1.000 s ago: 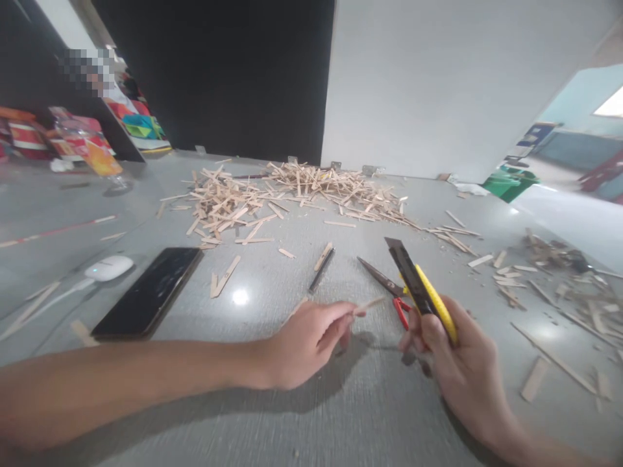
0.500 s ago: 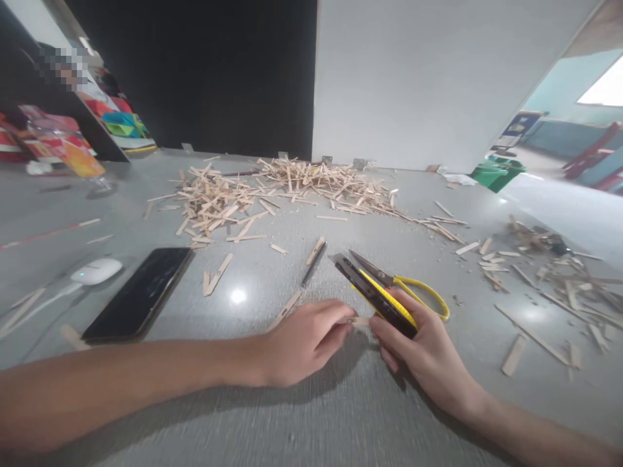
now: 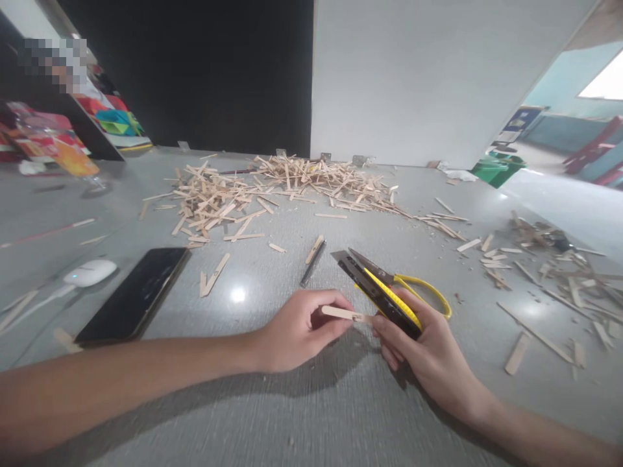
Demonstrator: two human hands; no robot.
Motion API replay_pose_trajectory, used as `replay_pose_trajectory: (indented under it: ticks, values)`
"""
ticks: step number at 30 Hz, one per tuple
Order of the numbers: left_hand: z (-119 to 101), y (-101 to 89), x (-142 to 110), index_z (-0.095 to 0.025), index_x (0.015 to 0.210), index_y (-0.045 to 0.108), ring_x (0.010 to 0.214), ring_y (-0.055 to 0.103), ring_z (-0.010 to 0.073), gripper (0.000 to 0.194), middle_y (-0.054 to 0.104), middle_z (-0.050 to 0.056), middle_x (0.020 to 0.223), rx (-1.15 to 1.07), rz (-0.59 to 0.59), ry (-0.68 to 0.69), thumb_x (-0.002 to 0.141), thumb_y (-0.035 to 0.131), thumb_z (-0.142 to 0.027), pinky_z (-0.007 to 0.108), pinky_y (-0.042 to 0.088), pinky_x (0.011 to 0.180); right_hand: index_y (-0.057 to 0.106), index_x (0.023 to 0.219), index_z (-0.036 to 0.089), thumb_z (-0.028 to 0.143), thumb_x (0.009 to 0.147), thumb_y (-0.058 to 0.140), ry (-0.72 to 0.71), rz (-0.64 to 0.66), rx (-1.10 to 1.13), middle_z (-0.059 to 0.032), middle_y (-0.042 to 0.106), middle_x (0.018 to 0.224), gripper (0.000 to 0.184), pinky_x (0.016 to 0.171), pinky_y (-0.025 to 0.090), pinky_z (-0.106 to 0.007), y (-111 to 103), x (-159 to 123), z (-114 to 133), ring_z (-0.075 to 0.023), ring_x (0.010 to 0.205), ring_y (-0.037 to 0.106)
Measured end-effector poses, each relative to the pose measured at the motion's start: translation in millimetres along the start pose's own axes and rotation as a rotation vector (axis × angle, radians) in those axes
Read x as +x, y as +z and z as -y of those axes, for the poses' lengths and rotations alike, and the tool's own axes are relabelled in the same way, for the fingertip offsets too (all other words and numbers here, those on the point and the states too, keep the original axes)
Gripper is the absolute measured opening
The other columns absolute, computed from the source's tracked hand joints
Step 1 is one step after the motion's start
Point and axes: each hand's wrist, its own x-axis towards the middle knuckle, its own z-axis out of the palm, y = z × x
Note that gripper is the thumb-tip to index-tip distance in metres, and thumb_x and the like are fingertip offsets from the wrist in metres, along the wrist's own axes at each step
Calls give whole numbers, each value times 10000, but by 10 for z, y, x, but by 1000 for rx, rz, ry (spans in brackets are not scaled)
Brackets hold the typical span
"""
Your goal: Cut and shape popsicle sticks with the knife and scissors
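Note:
A short flat wooden stick (image 3: 337,312), notched near its right part, is held level above the table between both hands. My left hand (image 3: 292,334) pinches it from the left, thumb below and index finger behind. The fingertips of my right hand (image 3: 423,347) touch its right end. That same hand grips a yellow and black utility knife (image 3: 377,292), its blade out and pointing up and left. Just behind the knife lie scissors (image 3: 428,288) with yellow handles. A dark pen (image 3: 313,264) rests beyond my left hand, against another small stick (image 3: 315,248).
Heaps of wooden sticks (image 3: 214,201) lie at the back, with scraps (image 3: 579,285) on the right. A black phone (image 3: 134,295), a white mouse-like device (image 3: 90,273) with a cable and a bottle (image 3: 75,159) are on the left. A black and white panel (image 3: 389,78) stands behind.
My left hand has turned and its fingers have parted, so the stick's rounded left end now shows. The stick that lay just behind this hand is no longer visible there.

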Motion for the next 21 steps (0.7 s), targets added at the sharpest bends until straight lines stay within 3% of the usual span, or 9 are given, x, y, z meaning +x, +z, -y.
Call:
replay_pose_trajectory:
  ticks: [8,21]
  values:
    - [-9,7,4,-151,953,719,603,480,97,184,565,-25,718,-60,-42,6,980,672,-327,199,356,537,569,964,210,468,985,679,12,8,27,89,535,511,281,424,391,-219,2,12,-4,-101,430,471]
    - [4,1,24,-154,931,767,614,489,90,163,601,1,789,-99,-81,74,971,671,-280,213,352,543,580,984,201,478,974,700,-1,81,74,50,599,702,301,435,424,-218,-14,4,-45,-78,470,496]
